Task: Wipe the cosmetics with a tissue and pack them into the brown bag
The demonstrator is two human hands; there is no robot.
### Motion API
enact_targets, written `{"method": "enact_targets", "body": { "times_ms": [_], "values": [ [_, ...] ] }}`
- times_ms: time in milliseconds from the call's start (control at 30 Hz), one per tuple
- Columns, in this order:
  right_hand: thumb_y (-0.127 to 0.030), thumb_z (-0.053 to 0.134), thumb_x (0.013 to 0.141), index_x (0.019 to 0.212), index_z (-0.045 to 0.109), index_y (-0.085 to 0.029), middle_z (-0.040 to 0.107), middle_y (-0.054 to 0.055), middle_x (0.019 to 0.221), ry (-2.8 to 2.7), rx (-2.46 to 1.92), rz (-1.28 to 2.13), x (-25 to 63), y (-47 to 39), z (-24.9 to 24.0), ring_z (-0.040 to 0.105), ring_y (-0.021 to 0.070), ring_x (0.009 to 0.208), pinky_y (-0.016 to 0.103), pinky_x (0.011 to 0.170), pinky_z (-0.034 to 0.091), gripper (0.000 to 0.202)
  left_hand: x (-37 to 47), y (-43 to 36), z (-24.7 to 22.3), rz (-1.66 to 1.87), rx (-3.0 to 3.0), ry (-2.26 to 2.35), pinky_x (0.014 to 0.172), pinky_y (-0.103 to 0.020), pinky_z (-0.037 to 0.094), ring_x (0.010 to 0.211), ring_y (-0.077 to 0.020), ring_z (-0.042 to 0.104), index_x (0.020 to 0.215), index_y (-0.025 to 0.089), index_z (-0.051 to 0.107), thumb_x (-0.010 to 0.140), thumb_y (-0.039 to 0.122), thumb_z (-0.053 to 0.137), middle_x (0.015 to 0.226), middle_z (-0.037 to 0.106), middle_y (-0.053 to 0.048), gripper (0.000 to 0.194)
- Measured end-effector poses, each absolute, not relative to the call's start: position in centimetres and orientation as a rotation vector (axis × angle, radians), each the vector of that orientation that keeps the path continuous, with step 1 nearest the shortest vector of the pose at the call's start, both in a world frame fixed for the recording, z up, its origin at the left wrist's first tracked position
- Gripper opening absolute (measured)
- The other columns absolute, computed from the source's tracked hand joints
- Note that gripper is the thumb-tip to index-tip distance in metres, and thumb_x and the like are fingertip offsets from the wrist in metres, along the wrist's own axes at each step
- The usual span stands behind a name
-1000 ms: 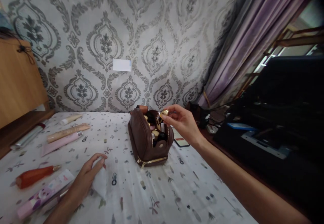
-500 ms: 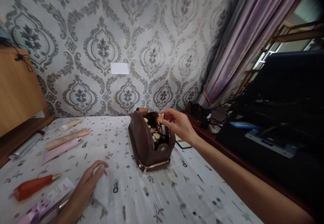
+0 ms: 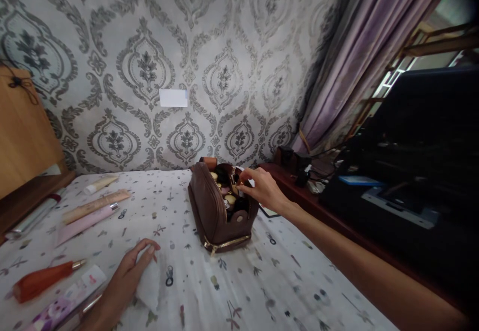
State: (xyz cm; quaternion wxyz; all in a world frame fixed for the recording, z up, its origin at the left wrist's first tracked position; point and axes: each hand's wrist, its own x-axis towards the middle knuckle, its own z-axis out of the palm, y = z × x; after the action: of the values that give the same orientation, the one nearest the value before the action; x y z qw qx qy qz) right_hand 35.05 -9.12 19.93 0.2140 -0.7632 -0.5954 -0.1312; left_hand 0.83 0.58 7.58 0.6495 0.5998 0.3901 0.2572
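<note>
Grey patterned wallpaper [image 3: 220,31] backs a printed white cloth [image 3: 202,291]. Two hands work over it. I count three slim tubes [image 3: 95,206] grouped at left, plus one orange bottle [image 3: 43,281] and one pink-and-purple tube [image 3: 65,301] nearer. Bare cloth separates them from one brown bag [image 3: 207,206], which stands upright near the cloth's right edge, unzipped, packed with small items [image 3: 230,199] too jumbled to count. The right hand [image 3: 264,188] is at its opening, fingertips narrowed; whether they pinch anything, I can't tell. The left hand [image 3: 129,276] curls loosely over something white [image 3: 148,283], its grip unclear.
</note>
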Motion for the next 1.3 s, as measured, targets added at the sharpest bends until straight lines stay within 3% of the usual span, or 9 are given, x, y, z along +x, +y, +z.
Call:
{"method": "enact_targets", "body": {
  "times_ms": [433, 633, 767, 1133, 1300],
  "values": [
    [-0.026, 0.074, 0.077, 0.09, 0.066, -0.022, 0.069, 0.004, 0.093, -1.801, -2.161, -0.416, 34.0, -8.7, 18.9, 0.055, 0.0249, 0.097, 0.034, 0.083, 0.034, 0.016, 0.9, 0.6, 7.0, 0.564, 1.463, 0.876, 0.05, -0.021, 0.035, 0.057, -0.0132, 0.046, 0.09, 0.023, 0.058, 0.074, 0.072, 0.055, 0.065, 0.05, 0.005, 0.052],
    [-0.028, 0.069, 0.082, 0.084, 0.067, -0.021, 0.07, 0.003, 0.086, -1.697, -2.129, -0.457, 35.0, -8.6, 19.0, 0.057, 0.0217, 0.088, 0.032, 0.078, 0.036, 0.008, 0.8, 1.0, 6.6, 0.58, 1.545, 0.844, 0.054, -0.022, 0.038, 0.062, -0.0147, 0.049, 0.087, 0.023, 0.059, 0.076, 0.069, 0.054, 0.065, 0.052, 0.004, 0.048],
    [-0.029, 0.068, 0.083, 0.084, 0.069, -0.022, 0.071, 0.003, 0.087, -1.685, -2.175, -0.425, 35.1, -8.8, 19.3, 0.057, 0.0224, 0.091, 0.032, 0.079, 0.037, 0.008, 0.6, 1.1, 6.1, 0.559, 1.562, 0.813, 0.053, -0.022, 0.035, 0.059, -0.0129, 0.046, 0.09, 0.022, 0.058, 0.079, 0.07, 0.051, 0.065, 0.051, 0.005, 0.05],
    [-0.03, 0.062, 0.09, 0.096, 0.075, -0.023, 0.073, 0.005, 0.099, -1.901, -2.148, -0.446, 35.1, -9.0, 19.0, 0.055, 0.0244, 0.102, 0.036, 0.087, 0.037, 0.016, 0.8, 0.8, 6.7, 0.531, 1.614, 0.823, 0.051, -0.023, 0.032, 0.056, -0.0124, 0.043, 0.088, 0.02, 0.055, 0.071, 0.08, 0.049, 0.061, 0.047, 0.005, 0.063],
    [-0.029, 0.062, 0.09, 0.091, 0.074, -0.023, 0.072, 0.006, 0.096, -1.839, -2.232, -0.472, 34.6, -8.8, 19.3, 0.058, 0.0225, 0.099, 0.035, 0.087, 0.035, 0.014, 0.8, 0.9, 6.6, 0.511, 1.601, 0.819, 0.05, -0.023, 0.03, 0.054, -0.0115, 0.041, 0.088, 0.02, 0.055, 0.067, 0.084, 0.048, 0.062, 0.046, 0.006, 0.068]
  ]
}}
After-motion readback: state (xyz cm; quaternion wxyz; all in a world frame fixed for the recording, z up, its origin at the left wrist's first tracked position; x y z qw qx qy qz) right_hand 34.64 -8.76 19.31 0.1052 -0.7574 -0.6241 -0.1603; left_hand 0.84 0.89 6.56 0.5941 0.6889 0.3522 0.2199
